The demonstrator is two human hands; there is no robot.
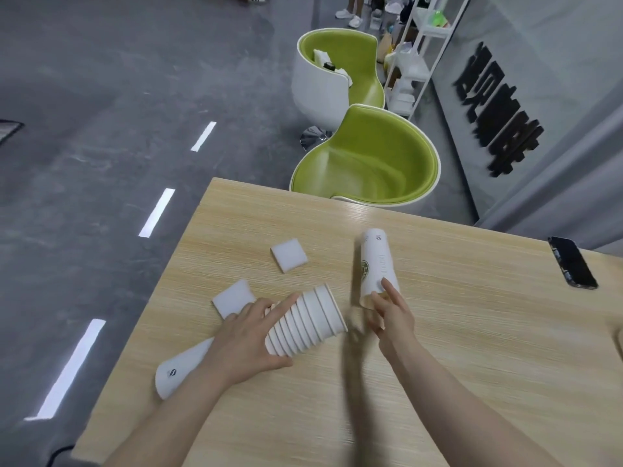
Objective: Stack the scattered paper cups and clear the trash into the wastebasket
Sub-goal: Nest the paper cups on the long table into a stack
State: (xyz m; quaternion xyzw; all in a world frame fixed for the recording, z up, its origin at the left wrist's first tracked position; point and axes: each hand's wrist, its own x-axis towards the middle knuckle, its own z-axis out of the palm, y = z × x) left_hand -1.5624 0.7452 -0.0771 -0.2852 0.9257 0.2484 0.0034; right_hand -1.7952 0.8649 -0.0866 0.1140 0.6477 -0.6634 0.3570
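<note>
Now the left hand [247, 338] grips the cup stack [303, 323] lying rim-right on the worktop [472, 348]; right hand [391, 313] fingers pinch a single cup [377, 264] pointing base-away.

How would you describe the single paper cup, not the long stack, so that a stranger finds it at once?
Start at the wooden table and look near its middle, right of the long stack of cups under the left hand. The single paper cup is pinched at its open end by the right hand. Unlike the ribbed stack, it is one smooth cup with a green logo.
</note>
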